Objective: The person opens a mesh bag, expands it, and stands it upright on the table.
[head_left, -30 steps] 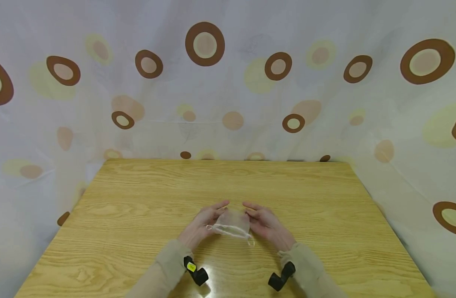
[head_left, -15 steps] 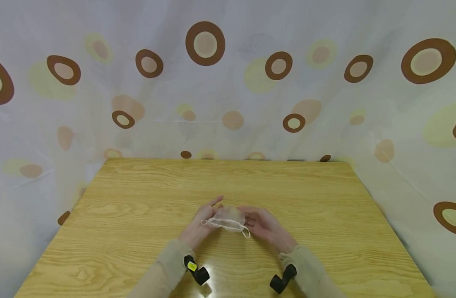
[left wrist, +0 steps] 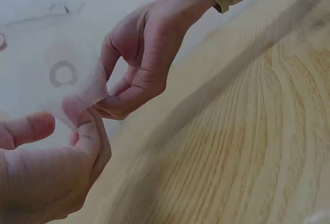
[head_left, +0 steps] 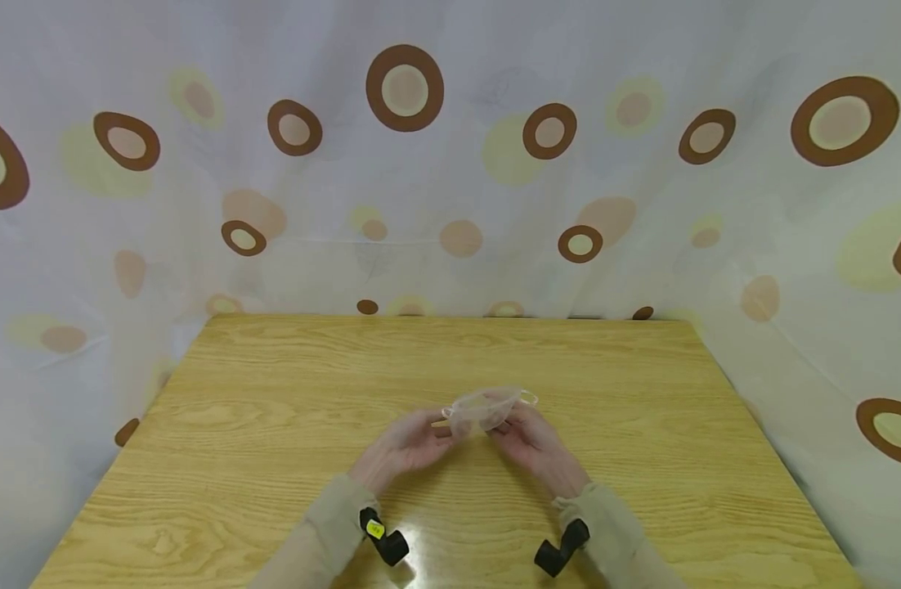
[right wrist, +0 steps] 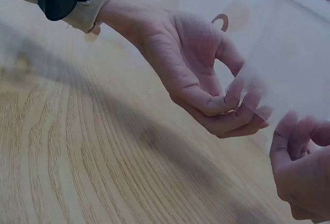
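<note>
A sheer white drawstring pouch (head_left: 483, 411) is held up between my hands above the table, its corded mouth upward and a cord loop at each end. My left hand (head_left: 414, 442) grips its lower left side with curled fingers; in the right wrist view this left hand (right wrist: 191, 74) shows partly through the fabric. My right hand (head_left: 530, 442) holds the other side, its fingers partly behind the pouch. In the left wrist view, the right hand (left wrist: 147, 54) pinches a lower corner of the see-through pouch (left wrist: 85, 80), close to my left fingertips (left wrist: 87, 131).
A wood-grain table (head_left: 311, 368) lies under both hands. Patterned white curtain (head_left: 450, 188) surrounds it at the back and sides. Black wrist cameras sit on the left sleeve (head_left: 340, 515) and the right sleeve (head_left: 605, 523).
The pouch has turned over: its corded mouth, earlier facing me at the lower edge, is now at the top. It has shifted right and away, and both hands have changed their hold.
</note>
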A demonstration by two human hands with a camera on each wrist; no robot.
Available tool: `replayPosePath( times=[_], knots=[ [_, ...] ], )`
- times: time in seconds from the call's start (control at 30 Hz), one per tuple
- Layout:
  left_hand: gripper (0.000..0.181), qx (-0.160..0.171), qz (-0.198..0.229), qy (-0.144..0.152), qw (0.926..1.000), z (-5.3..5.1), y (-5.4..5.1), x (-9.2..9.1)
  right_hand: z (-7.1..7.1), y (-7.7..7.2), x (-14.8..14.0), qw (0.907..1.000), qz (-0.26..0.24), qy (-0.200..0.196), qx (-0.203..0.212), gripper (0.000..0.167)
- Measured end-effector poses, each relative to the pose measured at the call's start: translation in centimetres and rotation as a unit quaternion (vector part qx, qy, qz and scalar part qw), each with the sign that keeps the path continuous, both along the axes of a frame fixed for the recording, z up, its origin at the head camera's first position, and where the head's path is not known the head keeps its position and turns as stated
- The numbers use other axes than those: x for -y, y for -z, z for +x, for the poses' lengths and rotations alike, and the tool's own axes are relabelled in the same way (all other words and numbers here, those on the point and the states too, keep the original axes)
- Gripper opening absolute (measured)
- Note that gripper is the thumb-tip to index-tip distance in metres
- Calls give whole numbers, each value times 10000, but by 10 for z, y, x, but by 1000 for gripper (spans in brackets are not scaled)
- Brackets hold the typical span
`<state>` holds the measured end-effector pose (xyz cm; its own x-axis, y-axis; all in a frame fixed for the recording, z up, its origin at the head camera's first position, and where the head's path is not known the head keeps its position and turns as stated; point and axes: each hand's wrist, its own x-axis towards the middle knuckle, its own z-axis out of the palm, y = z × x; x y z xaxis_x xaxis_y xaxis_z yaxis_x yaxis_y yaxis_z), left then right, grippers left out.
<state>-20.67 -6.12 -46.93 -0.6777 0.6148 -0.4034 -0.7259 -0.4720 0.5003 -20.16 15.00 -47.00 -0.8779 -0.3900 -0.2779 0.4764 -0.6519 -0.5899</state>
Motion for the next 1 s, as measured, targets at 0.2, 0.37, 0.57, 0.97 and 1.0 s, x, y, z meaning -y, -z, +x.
replayPosePath(
  times=[0.2, 0.37, 0.57, 0.97, 1.0],
  knots=[
    [17, 17, 238, -21, 9997, -2, 2, -1, 1, 1, 2, 9991, -235, 92, 327, 29],
    [14, -41, 414, -609, 9973, -3, 4, -4, 2, 0, 6, 9978, -33, 162, 636, 18],
    [14, -12, 306, -1310, 9909, -2, 7, -8, 0, -1, 10, 9982, 90, 138, 581, 27],
    [32, 226, 161, -1394, 9899, -4, 11, -15, -3, 3, 9, 9978, -5, 198, 636, 20],
    [33, 178, 99, -1389, 9901, -3, 12, -16, -2, 3, 9, 9975, 43, 258, 652, 21]
  ],
)
